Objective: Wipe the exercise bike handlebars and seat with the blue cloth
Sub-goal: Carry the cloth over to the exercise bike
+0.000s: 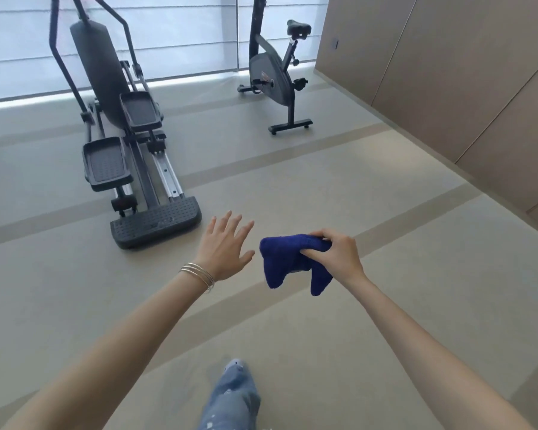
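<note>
A dark exercise bike (272, 76) stands at the far side of the room by the window, its black seat (298, 27) raised at the right; its handlebars are cut off by the top edge. My right hand (337, 254) grips a bunched blue cloth (288, 263) in mid-air, well short of the bike. Just left of the cloth, my left hand (225, 248) is held out flat with fingers spread and holds nothing. Thin bangles ring that wrist.
A large elliptical trainer (118, 125) stands at the left, its rear step (156, 225) close to my left hand. Beige wall panels (448, 82) run along the right. Pale floor with darker stripes lies between me and the bike. My denim-clad leg (230, 398) shows below.
</note>
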Action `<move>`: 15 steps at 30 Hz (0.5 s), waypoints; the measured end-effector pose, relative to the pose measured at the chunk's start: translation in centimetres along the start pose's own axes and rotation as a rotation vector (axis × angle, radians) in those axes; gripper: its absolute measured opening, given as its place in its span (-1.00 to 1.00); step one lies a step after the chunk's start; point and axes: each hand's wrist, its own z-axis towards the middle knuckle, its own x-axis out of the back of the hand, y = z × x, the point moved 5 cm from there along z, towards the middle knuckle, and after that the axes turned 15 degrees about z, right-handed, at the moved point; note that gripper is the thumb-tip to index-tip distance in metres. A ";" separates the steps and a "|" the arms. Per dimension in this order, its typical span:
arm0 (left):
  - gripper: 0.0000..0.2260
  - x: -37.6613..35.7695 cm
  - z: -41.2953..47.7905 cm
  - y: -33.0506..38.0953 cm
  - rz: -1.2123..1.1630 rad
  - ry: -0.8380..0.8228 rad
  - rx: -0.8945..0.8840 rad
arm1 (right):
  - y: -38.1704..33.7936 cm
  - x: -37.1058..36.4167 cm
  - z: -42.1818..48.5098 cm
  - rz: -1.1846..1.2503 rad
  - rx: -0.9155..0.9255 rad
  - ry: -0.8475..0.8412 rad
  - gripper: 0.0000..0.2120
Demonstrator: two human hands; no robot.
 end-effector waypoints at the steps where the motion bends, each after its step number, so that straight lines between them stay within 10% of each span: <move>1: -0.42 0.1 1.8 -1.0 0.001 0.002 -0.002 | -0.3 -0.2 1.8 -0.008 0.000 0.010 -0.85; 15: -0.42 -5.2 20.5 -9.6 0.030 -0.077 -0.011 | 1.1 -2.1 21.7 -0.048 -0.066 0.022 -0.87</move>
